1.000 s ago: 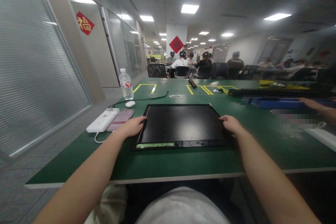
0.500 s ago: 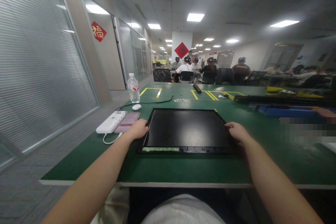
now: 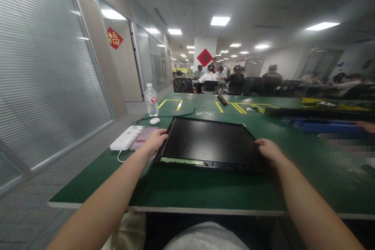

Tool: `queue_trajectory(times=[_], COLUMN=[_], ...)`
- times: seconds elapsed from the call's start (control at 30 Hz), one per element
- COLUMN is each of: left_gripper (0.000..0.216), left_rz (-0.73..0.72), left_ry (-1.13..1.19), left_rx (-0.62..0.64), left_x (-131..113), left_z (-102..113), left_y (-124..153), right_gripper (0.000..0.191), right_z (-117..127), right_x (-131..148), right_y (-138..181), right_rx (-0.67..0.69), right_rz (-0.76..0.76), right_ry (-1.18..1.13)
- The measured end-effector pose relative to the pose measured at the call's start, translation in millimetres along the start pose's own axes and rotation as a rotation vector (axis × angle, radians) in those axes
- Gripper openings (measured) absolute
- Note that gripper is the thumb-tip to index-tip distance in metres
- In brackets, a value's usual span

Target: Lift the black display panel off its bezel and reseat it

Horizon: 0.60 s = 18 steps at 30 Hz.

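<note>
A flat black screen panel (image 3: 209, 140) lies face up in front of me, its left side a little higher than its right. Along its near edge runs a green circuit strip (image 3: 181, 161). My left hand (image 3: 156, 141) grips the left edge, fingers closed round the frame. On the opposite edge, my right hand (image 3: 268, 150) pinches the right side between thumb and fingers. The undersides of both grips are hidden. Just left of my left hand are a pink-screened phone (image 3: 143, 137) and a white power bank (image 3: 124, 138) with a white cable.
A water bottle (image 3: 151, 100) and a small white case (image 3: 154, 121) stand at the left of the green table (image 3: 205, 191). Yellow tape marks the far side. A blue tray (image 3: 319, 124) and another person's hand (image 3: 365, 125) are at the right. Several people sit beyond.
The screen panel's left side has risen and the panel has tilted slightly, with both hands still gripping it. The whole view has shifted a little to the right.
</note>
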<state>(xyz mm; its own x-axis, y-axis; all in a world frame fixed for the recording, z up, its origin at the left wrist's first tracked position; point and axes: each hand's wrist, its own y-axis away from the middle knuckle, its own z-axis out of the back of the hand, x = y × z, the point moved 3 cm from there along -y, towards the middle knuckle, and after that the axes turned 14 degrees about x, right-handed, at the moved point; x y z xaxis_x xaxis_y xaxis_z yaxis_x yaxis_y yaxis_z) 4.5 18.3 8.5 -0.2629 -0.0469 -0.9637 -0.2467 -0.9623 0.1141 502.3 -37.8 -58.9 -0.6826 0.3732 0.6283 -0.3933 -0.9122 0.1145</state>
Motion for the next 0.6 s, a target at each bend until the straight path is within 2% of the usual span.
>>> queue_trajectory(times=[0.23, 0.33, 0.5, 0.6], left_gripper=[0.044, 0.055, 0.09, 0.09], left_rz=[0.112, 0.135, 0.116, 0.107], left_ry=[0.314, 0.41, 0.4, 0.393], left_rx=[-0.053, -0.01, 0.067, 0.116], left_x=[2, 6, 10, 11], left_z=[-5, -7, -6, -6], left_y=[-2, -6, -4, -3], right_gripper=[0.037, 0.037, 0.034, 0.034], right_z=[2, 2, 2, 2], right_x=[8, 10, 10, 9], right_y=[5, 8, 8, 6], right_rx=[0.01, 0.014, 0.023, 0.022], right_rz=[-0.021, -0.022, -0.018, -0.009], right_ry=[0.026, 0.031, 0.024, 0.032])
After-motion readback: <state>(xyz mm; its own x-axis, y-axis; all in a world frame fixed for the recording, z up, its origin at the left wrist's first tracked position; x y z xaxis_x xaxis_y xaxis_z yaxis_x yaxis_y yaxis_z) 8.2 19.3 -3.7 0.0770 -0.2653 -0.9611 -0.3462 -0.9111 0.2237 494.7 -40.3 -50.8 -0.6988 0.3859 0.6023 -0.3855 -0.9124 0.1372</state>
